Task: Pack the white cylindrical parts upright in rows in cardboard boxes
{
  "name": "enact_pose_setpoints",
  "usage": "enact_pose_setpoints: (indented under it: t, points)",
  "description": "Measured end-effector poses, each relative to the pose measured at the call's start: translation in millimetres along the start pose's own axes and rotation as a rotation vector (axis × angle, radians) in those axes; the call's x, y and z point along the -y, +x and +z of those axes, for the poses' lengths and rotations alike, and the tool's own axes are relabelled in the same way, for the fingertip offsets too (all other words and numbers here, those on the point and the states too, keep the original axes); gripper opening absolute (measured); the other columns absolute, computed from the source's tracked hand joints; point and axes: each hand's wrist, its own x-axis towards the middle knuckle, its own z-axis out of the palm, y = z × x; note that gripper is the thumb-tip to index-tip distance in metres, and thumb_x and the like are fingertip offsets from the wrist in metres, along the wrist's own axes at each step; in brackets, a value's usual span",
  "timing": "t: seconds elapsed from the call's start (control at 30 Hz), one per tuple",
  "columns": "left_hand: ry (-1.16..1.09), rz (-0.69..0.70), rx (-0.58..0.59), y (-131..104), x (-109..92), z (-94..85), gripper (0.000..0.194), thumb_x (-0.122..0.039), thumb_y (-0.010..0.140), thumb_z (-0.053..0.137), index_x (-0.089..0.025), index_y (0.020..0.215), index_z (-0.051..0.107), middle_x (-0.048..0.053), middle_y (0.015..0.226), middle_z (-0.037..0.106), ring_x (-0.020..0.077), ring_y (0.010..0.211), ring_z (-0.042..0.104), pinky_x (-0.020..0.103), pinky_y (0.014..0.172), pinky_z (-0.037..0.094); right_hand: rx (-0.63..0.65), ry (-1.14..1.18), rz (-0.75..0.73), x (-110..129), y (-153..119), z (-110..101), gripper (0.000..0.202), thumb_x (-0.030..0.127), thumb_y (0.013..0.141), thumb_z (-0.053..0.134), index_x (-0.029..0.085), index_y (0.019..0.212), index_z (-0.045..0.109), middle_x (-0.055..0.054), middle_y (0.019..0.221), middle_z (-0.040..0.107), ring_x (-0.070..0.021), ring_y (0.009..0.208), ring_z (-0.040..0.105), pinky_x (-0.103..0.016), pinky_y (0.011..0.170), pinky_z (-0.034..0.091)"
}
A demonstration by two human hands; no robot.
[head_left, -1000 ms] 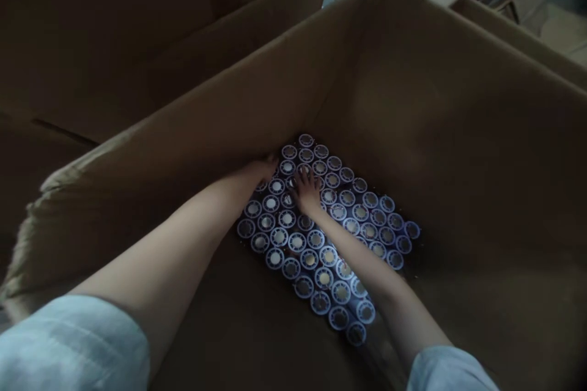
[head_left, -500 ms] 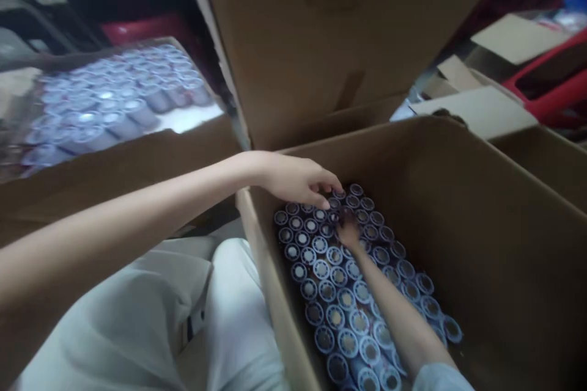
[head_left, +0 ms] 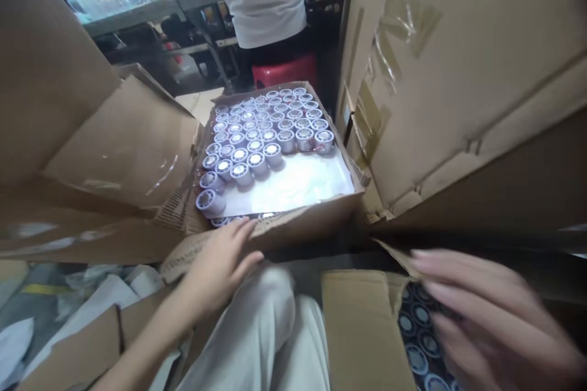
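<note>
My left hand (head_left: 224, 263) lies with its fingers stretched over the front edge of an open cardboard box (head_left: 312, 220), thumb spread to the side. Inside that box stand several lavender plastic cylinders (head_left: 257, 162) with round, ringed ends, packed at the back and left; a white sheet (head_left: 293, 183) shows at the front. At the lower right, my right hand (head_left: 486, 317) is blurred, fingers bent, above another carton of similar cylinders (head_left: 428, 342). Its fingertips are beside a raised cardboard flap (head_left: 394, 256). Whether anything is between those fingers is unclear.
Tall cardboard walls rise at the left (head_left: 114, 134) and right (head_left: 468, 85). A person in a white shirt (head_left: 266, 0) is beyond the box, by a red stool (head_left: 287, 70). A workbench (head_left: 137, 15) stands behind. Loose cardboard and plastic lie at lower left.
My view has swung left from the deep carton to the box with the white sheet. My right hand has come up from among the cylinders; my left hand now touches the other box's edge.
</note>
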Motion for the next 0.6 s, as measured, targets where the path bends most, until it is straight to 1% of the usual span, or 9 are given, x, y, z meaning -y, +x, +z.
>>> enact_pose_setpoints:
  t: [0.07, 0.1, 0.17, 0.23, 0.33, 0.4, 0.47, 0.5, 0.6]
  points:
    - [-0.103, -0.041, 0.103, -6.8, -3.6, -1.6, 0.062, -0.050, 0.087, 0.046, -0.019, 0.140, 0.037, 0.013, 0.146, 0.038, 0.0323, 0.134, 0.033, 0.051, 0.108, 0.031, 0.047, 0.125, 0.005, 4.7, 67.8, 35.7, 0.036, 0.010, 0.085, 0.051, 0.024, 0.118, 0.055, -0.006, 0.102, 0.062, -0.0206, 0.097, 0.059, -0.037, 0.082, 0.050]
    - [-0.175, -0.056, 0.138, -7.4, -2.7, -6.1, 0.060, -0.048, 0.088, 0.045, -0.020, 0.141, 0.037, 0.012, 0.148, 0.035, 0.0311, 0.136, 0.030, 0.050, 0.109, 0.030, 0.097, 0.171, 0.087, 1.8, 96.5, 56.6, 0.030, 0.012, 0.087, 0.049, 0.023, 0.115, 0.055, -0.006, 0.101, 0.063, -0.0188, 0.093, 0.060, -0.035, 0.080, 0.051]
    - [-0.335, -0.118, 0.156, 0.0, 9.8, -21.0, 0.048, -0.043, 0.093, 0.038, -0.021, 0.135, 0.045, 0.010, 0.143, 0.043, 0.0255, 0.132, 0.038, 0.044, 0.108, 0.033, 0.233, 0.239, 0.232, -9.2, 140.7, 102.6, 0.021, 0.018, 0.089, 0.048, 0.020, 0.108, 0.057, -0.006, 0.100, 0.063, -0.0180, 0.089, 0.061, -0.033, 0.077, 0.052]
    - [-0.398, -0.254, 0.082, 18.9, 36.0, -37.7, 0.039, -0.036, 0.094, 0.037, -0.017, 0.122, 0.055, 0.011, 0.129, 0.056, 0.0216, 0.120, 0.051, 0.037, 0.103, 0.039, 0.399, 0.212, 0.320, -20.0, 168.8, 150.9, 0.022, 0.019, 0.087, 0.051, 0.016, 0.108, 0.058, -0.009, 0.106, 0.062, -0.0203, 0.097, 0.059, -0.035, 0.084, 0.050]
    - [-0.213, -0.499, -0.020, 56.0, 81.1, -51.5, 0.032, -0.027, 0.086, 0.051, -0.008, 0.111, 0.059, 0.016, 0.115, 0.061, 0.0246, 0.110, 0.055, 0.037, 0.097, 0.042, 0.600, 0.002, 0.343, -26.9, 191.8, 219.3, 0.040, 0.016, 0.081, 0.060, 0.011, 0.120, 0.055, -0.015, 0.128, 0.053, -0.0274, 0.121, 0.045, -0.043, 0.102, 0.038]
    - [-0.044, -0.584, 0.027, 75.6, 99.8, -50.7, 0.038, -0.025, 0.081, 0.058, -0.003, 0.112, 0.056, 0.020, 0.115, 0.059, 0.0278, 0.111, 0.052, 0.038, 0.096, 0.040, 0.709, -0.143, 0.263, -27.1, 199.1, 257.4, 0.056, 0.017, 0.077, 0.064, 0.013, 0.131, 0.048, -0.015, 0.143, 0.039, -0.0309, 0.134, 0.029, -0.051, 0.110, 0.024]
    - [0.091, -0.593, 0.129, 86.7, 105.6, -45.6, 0.046, -0.028, 0.077, 0.064, -0.001, 0.113, 0.054, 0.021, 0.114, 0.059, 0.0309, 0.112, 0.049, 0.039, 0.094, 0.040, 0.797, -0.245, 0.169, -26.9, 200.7, 286.7, 0.068, 0.014, 0.076, 0.064, 0.016, 0.139, 0.040, -0.014, 0.150, 0.029, -0.0310, 0.139, 0.018, -0.056, 0.112, 0.012]
    - [0.150, -0.579, 0.176, 89.1, 105.1, -42.8, 0.049, -0.031, 0.075, 0.067, -0.001, 0.112, 0.054, 0.021, 0.113, 0.058, 0.0323, 0.113, 0.048, 0.039, 0.093, 0.040, 0.825, -0.283, 0.148, -27.0, 199.5, 297.4, 0.069, 0.012, 0.076, 0.062, 0.017, 0.141, 0.037, -0.013, 0.151, 0.027, -0.0302, 0.140, 0.017, -0.056, 0.112, 0.010]
    - [0.291, -0.538, 0.268, 89.5, 101.0, -37.0, 0.052, -0.032, 0.071, 0.071, -0.003, 0.110, 0.055, 0.020, 0.111, 0.057, 0.0330, 0.111, 0.046, 0.038, 0.089, 0.039, 0.842, -0.386, 0.191, -26.9, 190.7, 314.4, 0.056, 0.005, 0.083, 0.046, 0.020, 0.138, 0.041, -0.012, 0.147, 0.035, -0.0278, 0.134, 0.028, -0.054, 0.110, 0.016]
